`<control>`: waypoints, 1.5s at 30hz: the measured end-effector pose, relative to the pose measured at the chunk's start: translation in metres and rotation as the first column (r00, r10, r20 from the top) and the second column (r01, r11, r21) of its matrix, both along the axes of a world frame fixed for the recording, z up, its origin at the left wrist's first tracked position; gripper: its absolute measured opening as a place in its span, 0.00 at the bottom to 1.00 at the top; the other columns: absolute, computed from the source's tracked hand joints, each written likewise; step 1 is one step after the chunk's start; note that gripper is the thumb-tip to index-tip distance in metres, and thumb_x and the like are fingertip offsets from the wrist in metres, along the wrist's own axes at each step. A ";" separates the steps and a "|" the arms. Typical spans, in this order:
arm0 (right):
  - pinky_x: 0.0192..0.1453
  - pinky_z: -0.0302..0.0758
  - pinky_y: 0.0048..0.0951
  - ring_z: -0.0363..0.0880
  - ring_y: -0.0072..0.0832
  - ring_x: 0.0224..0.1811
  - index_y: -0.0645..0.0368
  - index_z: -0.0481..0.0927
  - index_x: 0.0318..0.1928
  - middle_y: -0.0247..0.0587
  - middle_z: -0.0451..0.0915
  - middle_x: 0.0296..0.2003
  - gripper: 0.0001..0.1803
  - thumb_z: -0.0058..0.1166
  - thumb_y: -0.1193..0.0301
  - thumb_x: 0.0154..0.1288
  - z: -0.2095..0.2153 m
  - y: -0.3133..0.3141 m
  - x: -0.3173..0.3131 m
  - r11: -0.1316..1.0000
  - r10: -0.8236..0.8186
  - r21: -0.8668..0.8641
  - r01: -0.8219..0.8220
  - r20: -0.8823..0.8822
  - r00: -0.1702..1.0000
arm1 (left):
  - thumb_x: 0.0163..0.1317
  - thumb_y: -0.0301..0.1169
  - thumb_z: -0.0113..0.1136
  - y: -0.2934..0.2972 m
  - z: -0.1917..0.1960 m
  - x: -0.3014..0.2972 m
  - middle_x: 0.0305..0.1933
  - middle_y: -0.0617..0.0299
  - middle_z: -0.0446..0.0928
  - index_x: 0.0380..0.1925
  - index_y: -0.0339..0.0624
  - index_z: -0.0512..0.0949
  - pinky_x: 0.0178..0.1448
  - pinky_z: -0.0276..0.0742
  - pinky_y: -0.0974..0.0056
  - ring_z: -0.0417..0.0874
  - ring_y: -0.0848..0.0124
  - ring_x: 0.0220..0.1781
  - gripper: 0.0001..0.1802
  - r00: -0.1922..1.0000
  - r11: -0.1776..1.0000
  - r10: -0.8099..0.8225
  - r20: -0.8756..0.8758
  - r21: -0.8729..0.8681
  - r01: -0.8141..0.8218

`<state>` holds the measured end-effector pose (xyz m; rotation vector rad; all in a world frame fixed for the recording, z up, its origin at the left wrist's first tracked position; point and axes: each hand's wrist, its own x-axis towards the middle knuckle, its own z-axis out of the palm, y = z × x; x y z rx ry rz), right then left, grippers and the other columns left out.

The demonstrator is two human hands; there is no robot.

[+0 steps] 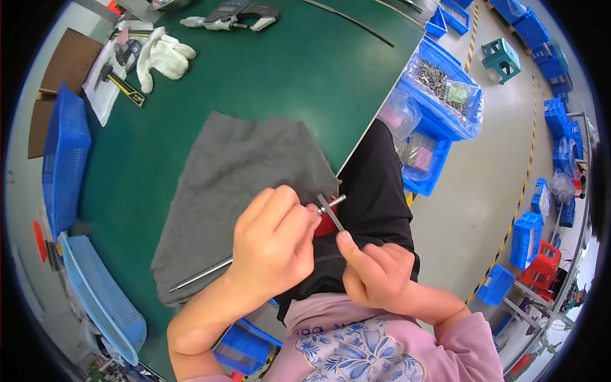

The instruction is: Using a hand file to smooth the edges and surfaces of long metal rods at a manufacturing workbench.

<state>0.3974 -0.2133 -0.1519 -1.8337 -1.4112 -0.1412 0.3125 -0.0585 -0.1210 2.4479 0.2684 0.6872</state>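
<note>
My left hand [273, 239] is closed around a slim metal rod [202, 275]. The rod slants from the lower left over a grey cloth [235, 162], and its shiny end sticks out on the right of my fist. In my right hand [379, 270], a narrow flat grey strip that looks like a small flat file [332, 214] is pinched near one end. The strip crosses the rod's right end, close to my left fingertips. My fingers hide the rod's middle. The cloth lies on the green table [286, 76], reaching its near right edge.
On the table are a digital micrometer [232, 16], a white glove [162, 57] and a caliper [121, 83]. Blue baskets [105, 293] line the left edge. Blue bins [439, 124] with metal parts stand beyond the right edge, and a green stool [501, 60] is on the floor.
</note>
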 end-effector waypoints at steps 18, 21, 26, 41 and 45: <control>0.13 0.54 0.24 0.56 0.21 0.09 0.67 0.81 0.47 0.28 0.58 0.12 0.26 0.54 0.82 0.41 0.004 0.010 -0.001 0.999 -0.035 0.022 0.035 0.018 0.999 | 0.40 0.16 0.63 -0.002 0.001 0.001 0.23 0.57 0.64 0.21 0.36 0.72 0.24 0.64 0.60 0.68 0.61 0.22 0.09 1.000 1.000 0.008 -0.009 0.014 -0.008; 0.14 0.54 0.24 0.57 0.22 0.09 0.67 0.81 0.48 0.28 0.58 0.12 0.25 0.56 0.82 0.42 -0.002 0.004 -0.006 0.999 -0.036 0.010 0.036 0.016 0.999 | 0.40 0.15 0.63 0.000 0.000 0.000 0.23 0.57 0.64 0.20 0.36 0.72 0.24 0.64 0.60 0.68 0.60 0.22 0.09 1.000 1.000 0.011 0.006 0.004 -0.011; 0.13 0.53 0.24 0.56 0.22 0.08 0.67 0.81 0.47 0.28 0.58 0.12 0.26 0.55 0.82 0.41 -0.005 0.019 -0.003 0.995 -0.053 0.090 0.052 0.009 0.999 | 0.40 0.15 0.62 0.000 0.001 0.000 0.23 0.58 0.64 0.20 0.36 0.72 0.24 0.64 0.60 0.68 0.61 0.22 0.09 1.000 1.000 0.001 -0.006 0.017 0.000; 0.16 0.55 0.23 0.56 0.20 0.11 0.62 0.83 0.48 0.28 0.56 0.14 0.27 0.54 0.79 0.39 -0.017 0.014 -0.003 0.994 -0.086 0.071 0.082 0.057 0.995 | 0.39 0.15 0.64 0.000 0.003 0.000 0.24 0.57 0.65 0.20 0.36 0.72 0.25 0.65 0.59 0.69 0.60 0.23 0.10 1.000 1.000 0.000 -0.030 0.011 0.000; 0.16 0.54 0.24 0.56 0.22 0.10 0.64 0.82 0.46 0.28 0.57 0.13 0.26 0.54 0.81 0.39 -0.017 0.001 -0.006 0.996 -0.058 0.072 0.054 0.054 0.997 | 0.39 0.15 0.64 0.002 0.002 0.000 0.23 0.57 0.65 0.20 0.36 0.72 0.25 0.65 0.59 0.69 0.60 0.23 0.10 1.000 1.000 0.020 -0.023 0.003 -0.020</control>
